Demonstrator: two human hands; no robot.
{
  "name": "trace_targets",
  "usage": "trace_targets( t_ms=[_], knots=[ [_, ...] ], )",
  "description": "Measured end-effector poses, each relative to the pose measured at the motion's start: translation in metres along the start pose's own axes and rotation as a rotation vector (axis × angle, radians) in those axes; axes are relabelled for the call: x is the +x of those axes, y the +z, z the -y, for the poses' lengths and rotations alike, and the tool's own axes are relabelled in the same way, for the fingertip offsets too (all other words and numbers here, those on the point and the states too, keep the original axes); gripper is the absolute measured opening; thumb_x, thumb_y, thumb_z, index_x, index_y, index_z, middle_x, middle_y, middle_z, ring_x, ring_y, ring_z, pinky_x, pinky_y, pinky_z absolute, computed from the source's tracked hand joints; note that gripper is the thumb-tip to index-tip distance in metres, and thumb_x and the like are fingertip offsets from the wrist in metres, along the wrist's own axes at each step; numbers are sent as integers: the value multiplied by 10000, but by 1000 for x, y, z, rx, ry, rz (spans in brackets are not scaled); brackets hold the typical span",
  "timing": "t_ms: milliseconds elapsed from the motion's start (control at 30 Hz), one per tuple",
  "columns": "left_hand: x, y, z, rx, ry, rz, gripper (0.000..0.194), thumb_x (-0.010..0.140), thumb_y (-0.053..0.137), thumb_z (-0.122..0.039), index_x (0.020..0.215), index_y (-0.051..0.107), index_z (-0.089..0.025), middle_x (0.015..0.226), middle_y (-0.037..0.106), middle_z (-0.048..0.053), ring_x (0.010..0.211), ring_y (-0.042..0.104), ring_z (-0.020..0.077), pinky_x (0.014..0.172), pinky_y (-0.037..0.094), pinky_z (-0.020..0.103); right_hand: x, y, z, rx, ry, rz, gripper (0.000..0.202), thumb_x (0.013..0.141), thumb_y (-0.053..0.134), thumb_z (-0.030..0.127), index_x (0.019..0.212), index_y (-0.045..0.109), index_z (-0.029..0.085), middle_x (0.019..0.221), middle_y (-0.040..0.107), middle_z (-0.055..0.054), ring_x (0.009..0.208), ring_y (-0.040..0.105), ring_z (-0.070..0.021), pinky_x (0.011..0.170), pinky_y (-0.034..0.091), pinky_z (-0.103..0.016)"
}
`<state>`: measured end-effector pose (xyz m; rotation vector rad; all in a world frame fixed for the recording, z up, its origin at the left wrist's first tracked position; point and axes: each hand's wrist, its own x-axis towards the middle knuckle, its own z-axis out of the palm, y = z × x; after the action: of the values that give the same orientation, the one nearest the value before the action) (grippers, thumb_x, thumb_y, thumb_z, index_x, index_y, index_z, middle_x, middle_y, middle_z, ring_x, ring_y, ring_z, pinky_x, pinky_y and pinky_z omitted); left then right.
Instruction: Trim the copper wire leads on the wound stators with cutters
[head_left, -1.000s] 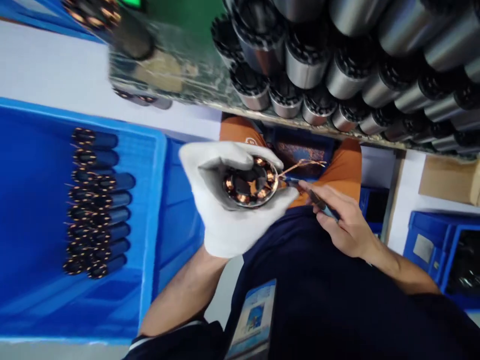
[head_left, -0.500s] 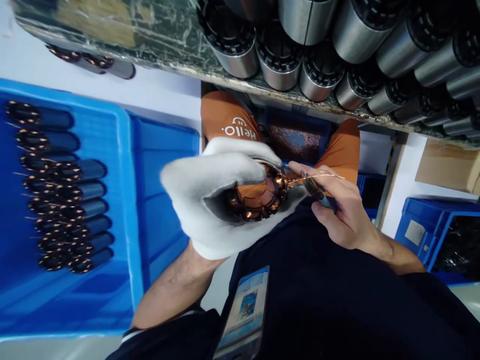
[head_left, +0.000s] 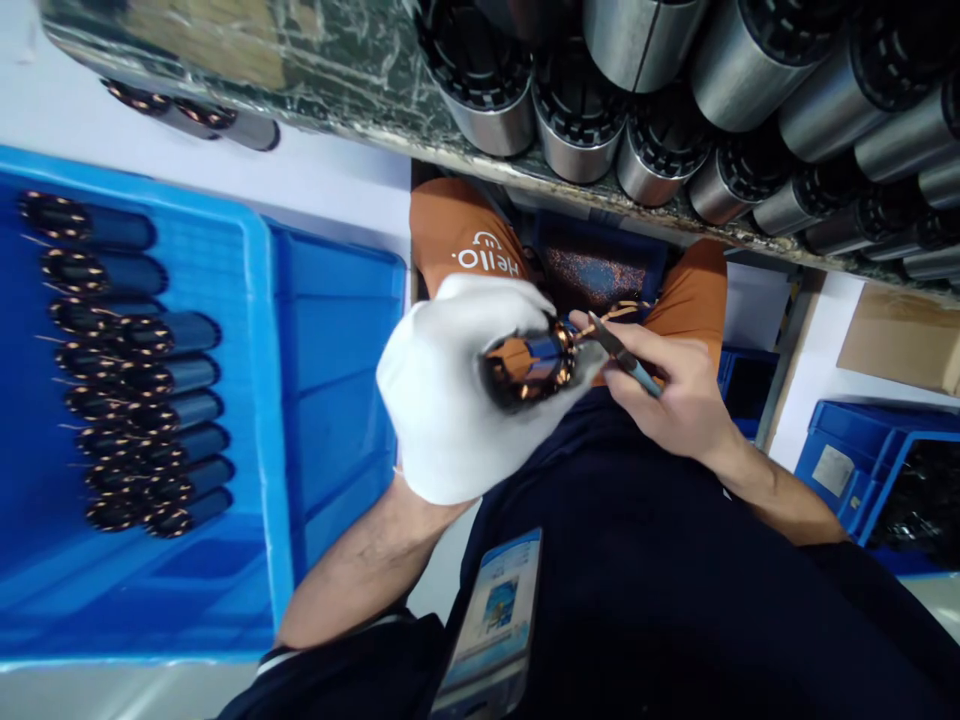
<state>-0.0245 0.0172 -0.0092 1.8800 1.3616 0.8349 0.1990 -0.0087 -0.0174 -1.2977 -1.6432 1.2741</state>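
Observation:
My left hand (head_left: 457,400), in a white glove, is wrapped round a motor stator (head_left: 564,362) with copper windings; the open bore faces up toward me. Most of the stator's outer wall is hidden by the glove. My bare right hand (head_left: 679,385) grips small wire cutters (head_left: 621,352) with a grey-blue handle. The jaws are at the copper wires (head_left: 589,330) on the stator's right rim. Wire ends curl above the right fingers.
At left, a blue bin (head_left: 262,420) holds several wound stators (head_left: 180,375) in rows. More stators lie on the white surface above it. Bare metal stators (head_left: 581,125) crowd the bench edge overhead. Below is a tray (head_left: 600,270) with copper scraps. A blue box (head_left: 832,465) stands at right.
The left hand has turned the stator and shifted slightly right. The cutters have tilted, their jaws now closer to the rim, and the wire ends have swung upward.

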Motion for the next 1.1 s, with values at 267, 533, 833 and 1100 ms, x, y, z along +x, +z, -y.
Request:
trace_targets(
  t_ms=[267,533,833,1100],
  knots=[
    [-5,20,26,68,132,10,347,1015,859,-332,1272,657,-215,1117,786,54,962,788,271,858,565,393,24,1,-57,561,549,341,673,1009,808,771,1203,821,127,815,733,-23,554,568,-123,532,498,-269],
    [-20,-6,9,-47,65,34,673,791,1035,-441,1327,686,-233,1320,712,118,1187,681,355,1031,548,522,15,-10,-45,678,408,225,647,721,1091,270,1258,752,142,759,609,58,608,512,-96,566,402,-223],
    [-12,18,10,-1223,-465,602,485,743,920,-17,1176,836,-219,1138,828,-1,1077,843,196,991,666,214,7,-19,-19,466,-223,196,581,841,1035,243,1363,788,181,1466,778,-154,1245,784,-260,1138,639,-409],
    [15,6,-17,-850,-263,455,281,879,869,-126,1105,703,-113,1031,747,-13,913,731,59,856,593,103,1,-82,42,-405,-226,416,647,991,579,63,1624,668,164,1334,673,-142,1211,668,-236,1051,605,-425]
  ],
)
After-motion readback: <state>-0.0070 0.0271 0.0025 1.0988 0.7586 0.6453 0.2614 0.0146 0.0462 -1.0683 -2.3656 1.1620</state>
